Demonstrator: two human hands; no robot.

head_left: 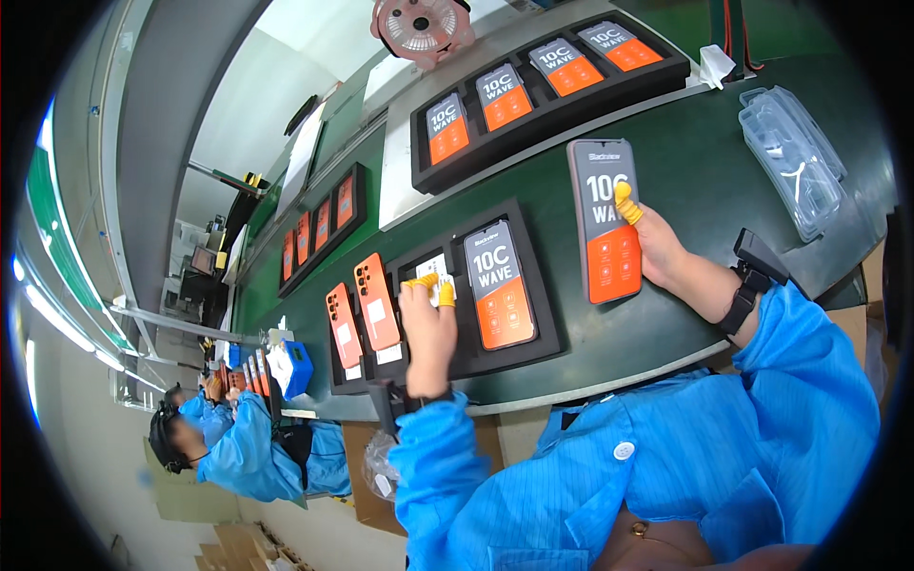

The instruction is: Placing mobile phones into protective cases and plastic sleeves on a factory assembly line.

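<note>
While right hand grips flat grey-and-orange phone, left hand reaches white rectangular card over black foam tray, pinch unclear.

Left hand curled, right hand gripping

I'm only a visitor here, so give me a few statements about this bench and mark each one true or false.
1. The right hand holds a phone. True.
2. The fan is blue. False: the fan is pink.
3. The back tray holds four phones. True.
4. The left hand's fingers are all bare. False: the left hand wears yellow finger covers.
5. Two orange phones lie camera side up in the near tray. True.
</note>
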